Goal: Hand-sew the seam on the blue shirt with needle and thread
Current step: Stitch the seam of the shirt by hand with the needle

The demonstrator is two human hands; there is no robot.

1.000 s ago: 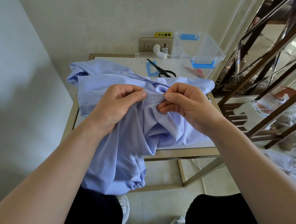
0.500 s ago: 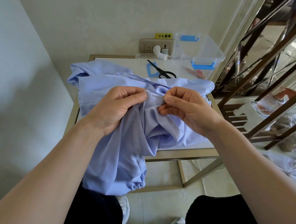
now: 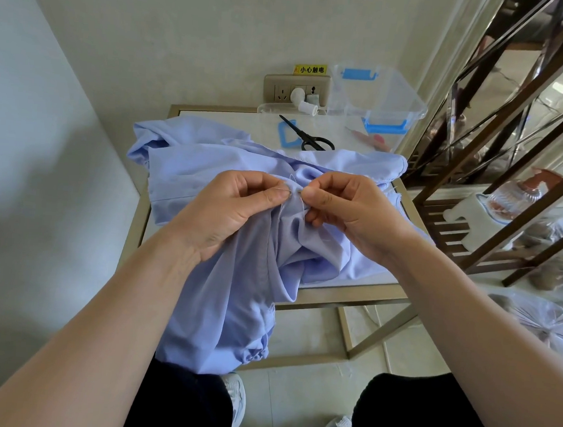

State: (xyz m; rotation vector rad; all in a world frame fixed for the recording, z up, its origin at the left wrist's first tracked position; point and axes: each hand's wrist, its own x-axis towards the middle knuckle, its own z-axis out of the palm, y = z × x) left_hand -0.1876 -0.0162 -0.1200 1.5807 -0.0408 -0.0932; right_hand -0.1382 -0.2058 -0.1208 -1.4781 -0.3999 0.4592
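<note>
My left hand (image 3: 237, 210) is curled, thumb and forefinger pinching the needle (image 3: 282, 189) at the seam. My right hand (image 3: 346, 214) is curled, pinching the blue shirt (image 3: 234, 293) just beside it. The shirt drapes off the table (image 3: 351, 295) onto my lap. Scissors (image 3: 307, 138) and a clear box (image 3: 378, 96) lie beyond the shirt.

Blue shirt (image 3: 234, 293) is pinched at a bunched seam by left hand (image 3: 237, 210) and right hand (image 3: 347, 211), thumbs nearly touching. Needle (image 3: 283, 189) is seen at left thumb tip. Shirt is draped over desk (image 3: 351, 298) edge. Scissors (image 3: 307, 136) and clear box (image 3: 381, 97) are seen at far end.
</note>
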